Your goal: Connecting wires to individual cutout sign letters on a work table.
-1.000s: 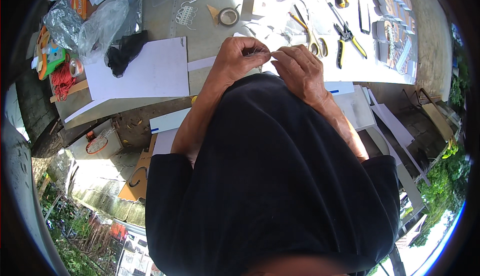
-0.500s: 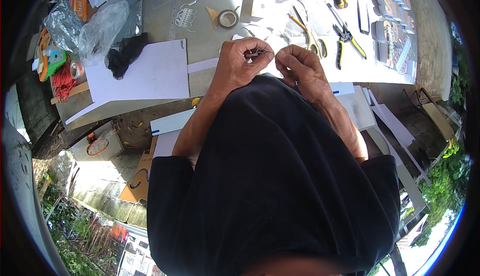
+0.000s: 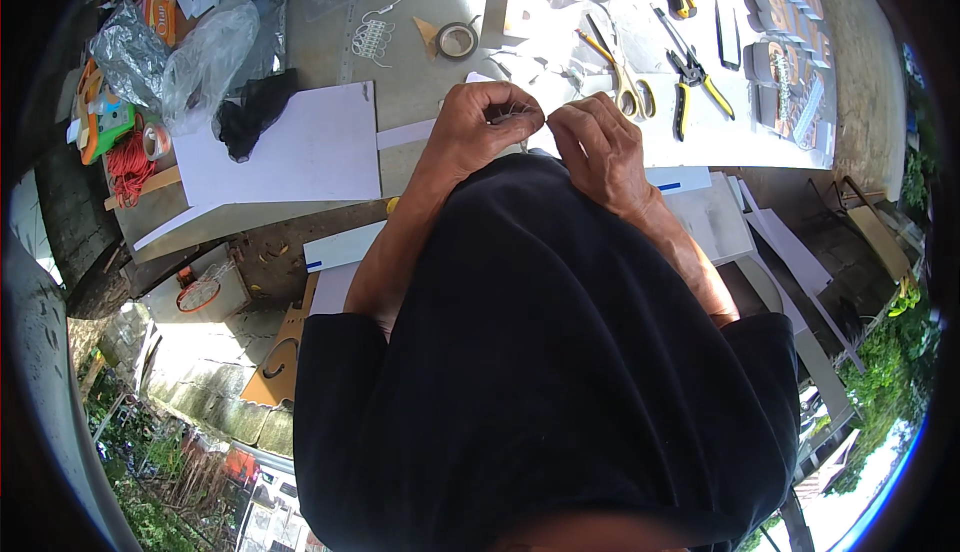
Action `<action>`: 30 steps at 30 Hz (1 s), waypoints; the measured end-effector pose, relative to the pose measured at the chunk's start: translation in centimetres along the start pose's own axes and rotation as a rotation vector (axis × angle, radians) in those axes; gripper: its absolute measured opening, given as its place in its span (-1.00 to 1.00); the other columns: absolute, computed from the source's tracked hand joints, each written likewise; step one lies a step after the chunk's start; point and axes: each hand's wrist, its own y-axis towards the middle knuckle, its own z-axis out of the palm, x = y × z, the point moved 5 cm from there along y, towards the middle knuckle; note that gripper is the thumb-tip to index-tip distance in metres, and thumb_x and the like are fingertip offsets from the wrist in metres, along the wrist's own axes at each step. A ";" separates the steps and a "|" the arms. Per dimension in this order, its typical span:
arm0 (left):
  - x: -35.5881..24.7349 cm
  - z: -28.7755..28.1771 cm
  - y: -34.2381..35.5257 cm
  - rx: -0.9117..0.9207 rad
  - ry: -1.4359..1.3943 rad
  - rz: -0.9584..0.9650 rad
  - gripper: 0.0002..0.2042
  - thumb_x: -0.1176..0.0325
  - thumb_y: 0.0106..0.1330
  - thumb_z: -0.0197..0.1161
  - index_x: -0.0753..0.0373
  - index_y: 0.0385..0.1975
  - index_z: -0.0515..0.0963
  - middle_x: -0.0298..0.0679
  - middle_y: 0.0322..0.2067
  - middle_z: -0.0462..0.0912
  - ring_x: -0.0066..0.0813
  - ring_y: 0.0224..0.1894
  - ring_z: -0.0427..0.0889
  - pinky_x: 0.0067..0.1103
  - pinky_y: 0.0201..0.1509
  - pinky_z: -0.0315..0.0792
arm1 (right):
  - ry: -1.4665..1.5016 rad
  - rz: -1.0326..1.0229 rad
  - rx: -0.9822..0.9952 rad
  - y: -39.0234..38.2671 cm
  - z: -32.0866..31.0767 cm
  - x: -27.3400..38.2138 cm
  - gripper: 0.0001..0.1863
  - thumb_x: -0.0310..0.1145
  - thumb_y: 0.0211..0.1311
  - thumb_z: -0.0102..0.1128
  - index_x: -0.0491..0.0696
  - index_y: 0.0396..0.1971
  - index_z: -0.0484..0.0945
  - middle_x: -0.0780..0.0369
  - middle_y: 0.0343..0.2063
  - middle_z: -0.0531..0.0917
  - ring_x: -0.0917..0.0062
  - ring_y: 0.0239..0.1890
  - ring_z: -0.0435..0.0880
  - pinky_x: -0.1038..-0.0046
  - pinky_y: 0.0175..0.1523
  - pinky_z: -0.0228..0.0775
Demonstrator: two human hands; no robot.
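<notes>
Thin, pale, wiry strands (image 3: 513, 114), pinched between the left hand's (image 3: 483, 124) thumb and fingers, are at the worktop's (image 3: 408, 87) near edge, their long axis roughly crosswise toward the right hand (image 3: 603, 147); its fingertips are drawn together, whether on a strand one cannot tell. Beyond lie metal scissors (image 3: 622, 74), handles nearest, and a round, dark tape roll (image 3: 457, 55), while a smooth, flat white sheet (image 3: 290, 152) lies toward the near left corner.

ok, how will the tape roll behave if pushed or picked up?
Tape roll lies flat on the table, so probably slides rather than rolls. Its round rim suggests it could roll on edge. Looks undeformed, likely stiff.
</notes>
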 end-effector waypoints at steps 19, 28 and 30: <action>0.5 -1.0 -0.2 0.002 -0.083 -0.029 -0.89 0.49 0.19 0.37 0.38 -0.34 0.72 -0.30 -0.49 0.71 -0.70 -0.40 0.62 -0.70 -0.28 0.47 | 0.065 0.030 -0.019 0.1 0.5 -0.1 -0.70 -0.58 -0.02 0.46 -0.11 -0.25 0.57 0.21 -0.32 0.66 0.35 -0.36 0.70 0.38 -0.32 0.58; -0.6 -0.5 -0.1 -0.053 0.016 0.201 -0.90 0.45 0.21 0.41 0.34 -0.35 0.71 -0.41 -0.55 0.64 -0.78 -0.52 0.44 -0.71 -0.43 0.32 | 1.015 1.110 0.209 -1.6 2.3 -1.9 -0.82 -0.37 0.29 0.32 -0.14 -0.26 0.55 0.27 -0.35 0.64 0.60 -0.48 0.57 0.56 -0.48 0.37; 0.0 -0.8 0.0 -0.043 0.007 0.120 -0.90 0.46 0.21 0.41 0.35 -0.35 0.71 -0.38 -0.53 0.65 -0.76 -0.50 0.48 -0.71 -0.40 0.36 | 1.005 1.092 0.176 -1.4 2.1 -2.0 -0.80 -0.35 0.31 0.32 -0.14 -0.25 0.55 0.25 -0.33 0.65 0.62 -0.48 0.57 0.57 -0.49 0.37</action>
